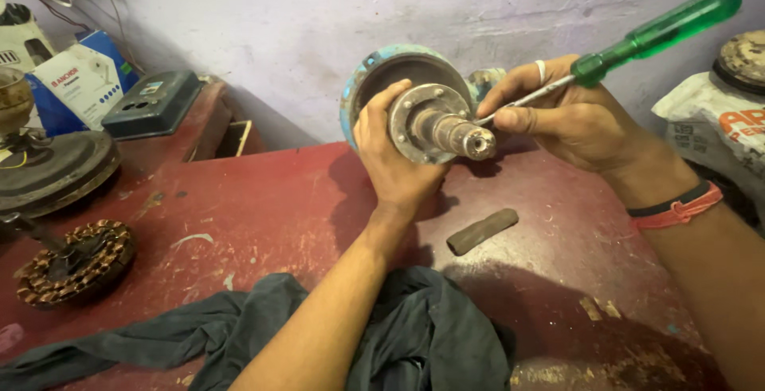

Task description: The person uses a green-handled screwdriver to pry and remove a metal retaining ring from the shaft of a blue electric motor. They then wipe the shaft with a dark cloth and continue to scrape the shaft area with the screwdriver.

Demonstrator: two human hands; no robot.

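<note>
My left hand [392, 160] grips a round blue-rimmed motor housing [402, 68], held on edge above the red table [263, 200]. A rusty metal flange with a stub shaft [446, 124] faces me. My right hand [562, 112] holds a green-handled screwdriver [657, 32]. Its metal blade runs down to the flange beside the shaft. A ring sits on one right finger, and red and black bands circle the right wrist.
A dark cloth [398, 343] lies crumpled at the table's near edge. A short dark bar [481, 231] rests on the table below the motor. A copper-wound stator [76, 262] and a round metal disc [52, 169] sit at left. Boxes [84, 80] stand at back left, a printed bag [713, 132] at right.
</note>
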